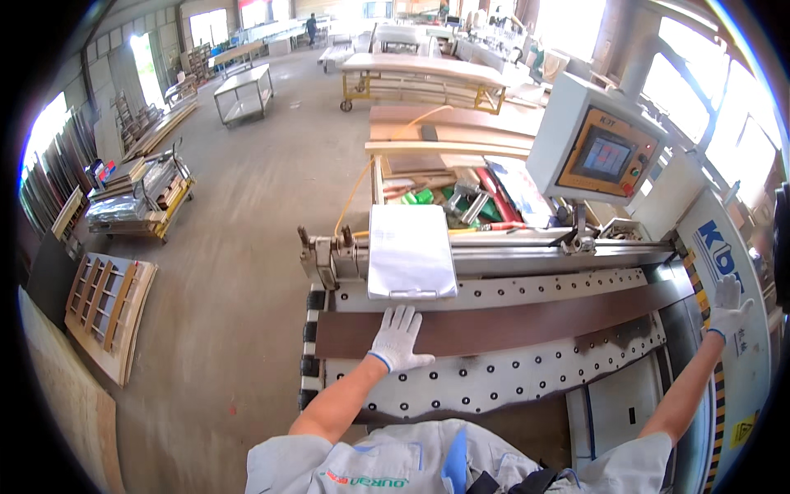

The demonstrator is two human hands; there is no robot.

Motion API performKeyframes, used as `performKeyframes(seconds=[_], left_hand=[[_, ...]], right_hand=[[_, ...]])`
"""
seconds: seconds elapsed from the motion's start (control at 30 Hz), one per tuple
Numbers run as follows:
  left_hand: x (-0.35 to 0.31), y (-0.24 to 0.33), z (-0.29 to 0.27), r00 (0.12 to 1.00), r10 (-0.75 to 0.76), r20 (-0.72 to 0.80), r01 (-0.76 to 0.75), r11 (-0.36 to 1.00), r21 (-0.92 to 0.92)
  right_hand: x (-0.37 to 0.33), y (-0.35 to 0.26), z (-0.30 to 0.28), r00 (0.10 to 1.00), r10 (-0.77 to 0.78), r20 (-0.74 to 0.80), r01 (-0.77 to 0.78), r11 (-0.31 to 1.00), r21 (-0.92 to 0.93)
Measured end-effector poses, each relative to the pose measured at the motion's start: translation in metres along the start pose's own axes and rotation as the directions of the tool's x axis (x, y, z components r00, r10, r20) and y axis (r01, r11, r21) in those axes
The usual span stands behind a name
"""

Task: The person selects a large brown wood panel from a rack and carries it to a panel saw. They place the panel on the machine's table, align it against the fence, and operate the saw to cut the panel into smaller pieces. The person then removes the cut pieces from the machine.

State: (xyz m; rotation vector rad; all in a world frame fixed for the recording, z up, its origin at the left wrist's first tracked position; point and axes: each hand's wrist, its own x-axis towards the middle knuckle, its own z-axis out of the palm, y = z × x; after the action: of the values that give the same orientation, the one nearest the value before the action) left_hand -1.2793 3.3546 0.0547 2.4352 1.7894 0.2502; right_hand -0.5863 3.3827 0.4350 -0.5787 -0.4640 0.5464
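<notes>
A long dark brown board (510,326) lies across the white machine table (539,288), which is studded with several black-ringed balls. My left hand (398,339), in a white glove, rests on the board toward its left end, palm down with fingers spread. Far to the right, my gloved right hand (727,308) is stretched out, fingers apart, by the white machine housing (745,370); whether it touches the panel I cannot tell. Neither hand grips anything. A clipboard with white paper (410,251) sits just beyond my left hand, over the metal rail (510,260).
A control box with a screen (605,156) overhangs the machine at the back right. Behind the rail lie loose tools (469,202) and wooden planks (453,148). Leftward stand a loaded cart (140,198) and leaning panels (111,300). A distant person (311,30) stands at the back.
</notes>
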Motion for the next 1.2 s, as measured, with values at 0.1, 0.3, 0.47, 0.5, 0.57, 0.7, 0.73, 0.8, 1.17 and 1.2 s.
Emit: performKeyframes(seconds=[0.1,0.3,0.47,0.5,0.57,0.7,0.73,0.8,1.17,1.2], left_hand=[[-0.007,0.008,-0.010,0.999,0.004,0.034,-0.003,1.000,-0.011],[-0.013,-0.001,-0.006,0.999,-0.014,-0.040,0.014,1.000,-0.013],[0.005,0.015,-0.013,0.995,0.063,-0.083,-0.070,0.995,-0.077],[0.015,0.023,-0.005,0.984,0.112,-0.141,-0.130,0.983,-0.126],[0.005,0.017,-0.013,0.989,0.079,-0.123,-0.092,0.990,-0.105],[-0.012,0.003,-0.006,0.998,-0.054,-0.027,0.053,0.998,-0.035],[-0.008,0.008,-0.006,0.999,-0.037,-0.024,0.036,0.999,-0.041],[-0.001,0.016,-0.008,1.000,-0.023,-0.014,0.022,0.999,-0.044],[-0.006,0.007,-0.001,1.000,-0.002,-0.017,0.002,1.000,0.001],[-0.005,0.008,-0.003,1.000,-0.005,-0.011,0.005,1.000,0.004]], right_hand=[[-0.030,0.001,0.023,0.997,-0.025,-0.080,0.025,1.000,0.006],[-0.028,0.005,0.011,0.996,0.030,-0.079,-0.029,0.999,0.014],[0.092,-0.025,-0.152,0.900,0.090,0.427,-0.115,0.993,0.033],[0.123,-0.063,-0.192,0.549,0.113,0.828,-0.155,0.987,-0.032],[0.112,0.001,-0.183,0.950,0.040,0.310,-0.048,0.999,0.018],[0.008,0.058,-0.087,0.963,0.045,-0.267,-0.069,0.994,-0.081],[0.001,0.040,-0.099,0.955,0.009,-0.296,-0.048,0.991,-0.124],[-0.008,0.019,-0.119,0.933,-0.034,-0.358,-0.031,0.984,-0.175],[-0.009,0.045,-0.201,0.847,0.045,-0.529,-0.248,0.914,-0.320],[-0.009,0.053,-0.204,0.851,0.043,-0.523,-0.271,0.889,-0.369]])
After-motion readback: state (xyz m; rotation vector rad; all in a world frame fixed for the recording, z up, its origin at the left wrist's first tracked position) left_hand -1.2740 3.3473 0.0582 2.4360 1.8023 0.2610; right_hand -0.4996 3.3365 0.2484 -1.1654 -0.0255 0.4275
